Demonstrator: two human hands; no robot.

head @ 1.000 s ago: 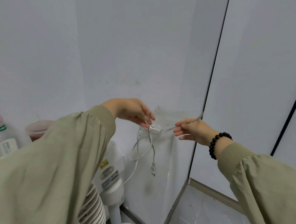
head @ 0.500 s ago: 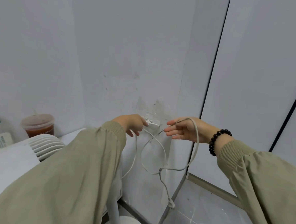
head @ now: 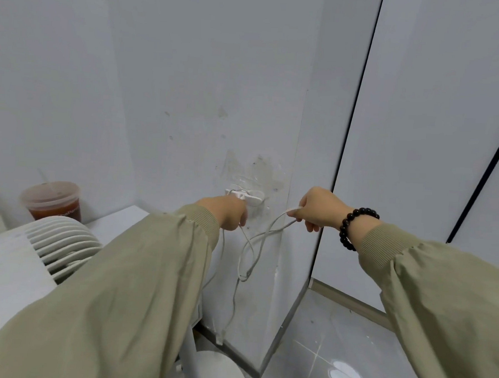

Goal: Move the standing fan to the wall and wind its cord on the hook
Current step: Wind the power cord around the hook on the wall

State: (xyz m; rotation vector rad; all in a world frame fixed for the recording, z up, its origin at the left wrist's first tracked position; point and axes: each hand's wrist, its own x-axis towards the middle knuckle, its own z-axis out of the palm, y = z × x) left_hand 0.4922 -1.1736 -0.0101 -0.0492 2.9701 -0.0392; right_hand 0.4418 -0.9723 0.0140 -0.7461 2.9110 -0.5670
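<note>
A white standing fan stands against the wall at the lower left, its ribbed head (head: 63, 245) beside my left sleeve and its round base (head: 218, 372) on the floor. A white plastic hook (head: 252, 197) is stuck to the wall. My left hand (head: 229, 213) is closed just under the hook, holding the white cord (head: 249, 255). My right hand (head: 319, 210) pinches the cord to the right of the hook. Loose loops hang between both hands, and one strand runs down to the plug (head: 220, 336) near the floor.
A plastic cup of brown drink (head: 52, 201) sits on a white ledge at the left. A wall corner and a dark-edged panel (head: 349, 136) lie right of the hook. Grey glossy floor tiles (head: 335, 352) fill the lower right.
The hanging loops have come off the hook and dropped lower. My left hand moved down below the hook, my right hand pulled the cord rightward, and the plug sank toward the floor.
</note>
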